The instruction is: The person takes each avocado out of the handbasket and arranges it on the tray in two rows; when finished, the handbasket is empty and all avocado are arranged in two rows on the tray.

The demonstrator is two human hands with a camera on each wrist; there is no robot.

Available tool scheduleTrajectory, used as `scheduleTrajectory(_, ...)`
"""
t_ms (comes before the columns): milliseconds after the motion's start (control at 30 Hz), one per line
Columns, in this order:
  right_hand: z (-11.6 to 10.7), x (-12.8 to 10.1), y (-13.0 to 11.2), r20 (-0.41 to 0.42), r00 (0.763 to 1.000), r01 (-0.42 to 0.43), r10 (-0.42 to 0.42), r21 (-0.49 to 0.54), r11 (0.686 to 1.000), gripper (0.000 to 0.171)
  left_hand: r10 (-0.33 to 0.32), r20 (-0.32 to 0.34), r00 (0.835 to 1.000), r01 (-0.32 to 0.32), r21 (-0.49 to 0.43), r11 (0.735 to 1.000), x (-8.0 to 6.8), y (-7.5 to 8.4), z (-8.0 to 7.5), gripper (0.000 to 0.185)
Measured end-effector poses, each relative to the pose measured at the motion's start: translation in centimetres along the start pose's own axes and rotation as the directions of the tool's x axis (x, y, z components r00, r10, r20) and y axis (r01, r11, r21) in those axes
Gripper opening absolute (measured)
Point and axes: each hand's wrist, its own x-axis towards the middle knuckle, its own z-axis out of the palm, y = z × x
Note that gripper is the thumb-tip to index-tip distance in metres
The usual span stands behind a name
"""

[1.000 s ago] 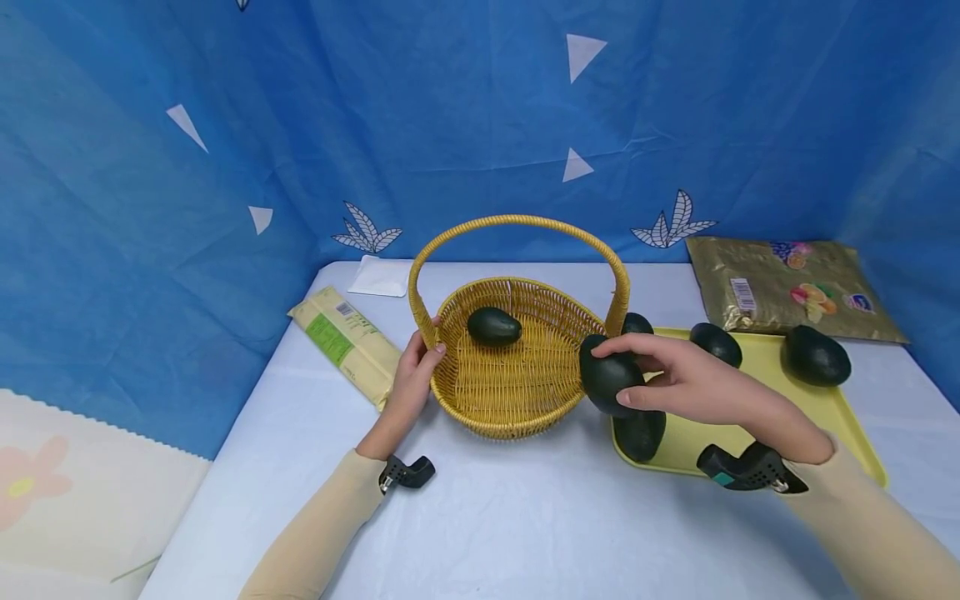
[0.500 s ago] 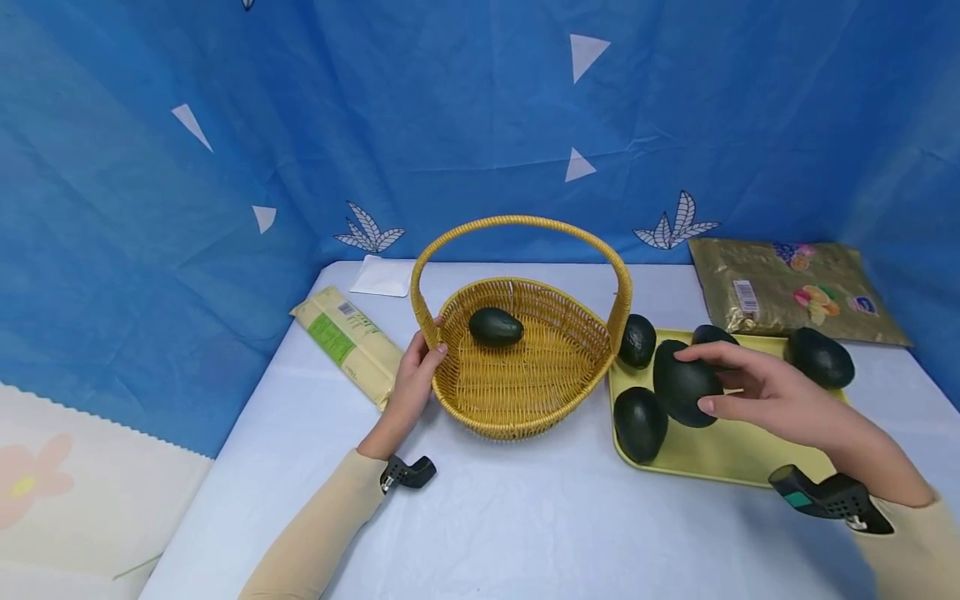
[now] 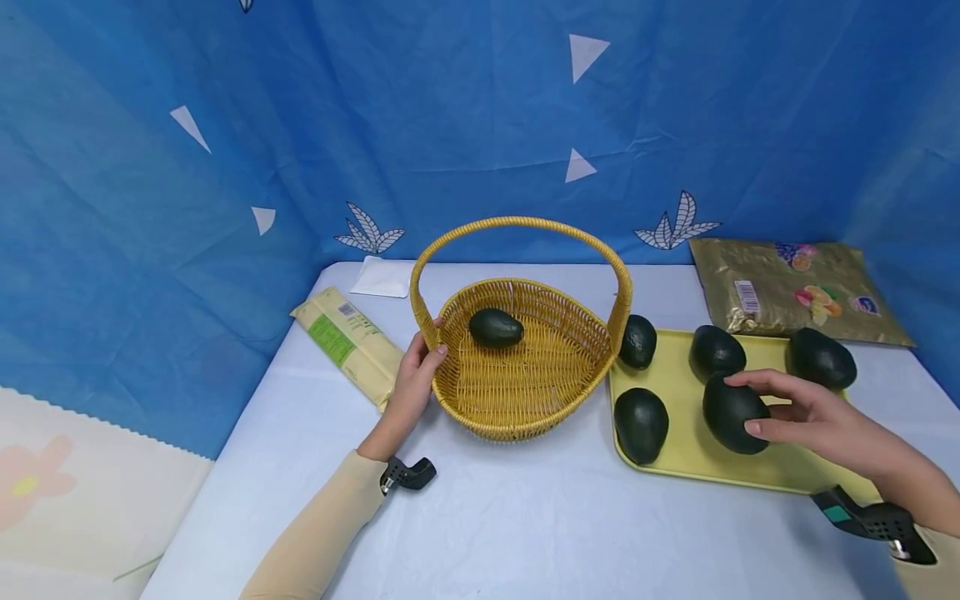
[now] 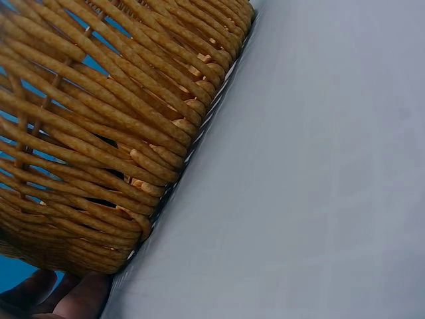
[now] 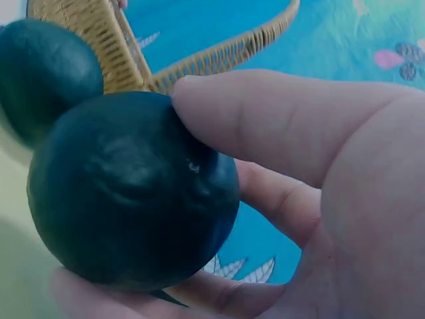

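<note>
My right hand [image 3: 813, 417] grips a dark green avocado [image 3: 733, 414] between thumb and fingers, over the yellow tray [image 3: 750, 471]. In the right wrist view the same avocado [image 5: 133, 193] fills much of the picture. Several other avocados are on the tray, among them one at the front left [image 3: 641, 426], one behind [image 3: 716, 353] and one at the back right corner [image 3: 821, 358]. My left hand [image 3: 411, 379] holds the left side of a woven basket [image 3: 517, 423] with a tall handle, at the handle's base. A single avocado [image 3: 496, 328] lies inside the basket.
Left of the basket lies a cream and green packet [image 3: 348, 346], with a small white packet [image 3: 381, 277] behind it. A gold bag [image 3: 798, 289] with fruit pictures lies behind the tray. Blue cloth [image 3: 480, 125] hangs along the table's back.
My right hand has carried its avocado rightward, from beside the basket's right rim to over the tray's middle. My left hand and the basket stay nearly still.
</note>
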Motion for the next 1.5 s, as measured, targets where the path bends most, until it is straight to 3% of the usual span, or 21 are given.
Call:
scheduleTrajectory(200,0.0,0.0,1.1,0.050,0.997,-0.060,0.060,-0.004,0.998,0.047,-0.006,-0.009,1.000,0.006,-0.001,1.000,0.1,-0.1,0.0,0.052)
scheduleTrajectory(633,-0.2,0.2,2.2,0.178,0.980,-0.072,0.084,-0.072,0.995,0.041,0.004,-0.007,1.000,-0.004,-0.007,1.000,0.0,0.1,0.0,0.051)
scheduleTrajectory(933,-0.2,0.1,1.6,0.309,0.941,-0.158,0.139,0.039,0.987,0.045,-0.003,-0.012,1.000,0.003,-0.007,1.000,-0.1,0.4,0.0,0.052)
scheduleTrajectory(1233,-0.6,0.1,1.3,0.343,0.903,-0.284,0.260,0.022,0.959,0.052,-0.006,-0.018,1.000,0.006,0.007,1.000,0.0,0.2,0.1,0.052)
scheduleTrajectory(1500,-0.8,-0.1,1.6,0.364,0.906,-0.236,0.216,0.011,0.972,0.047,0.000,-0.012,1.000,0.000,0.012,1.000,0.0,0.1,0.0,0.052)
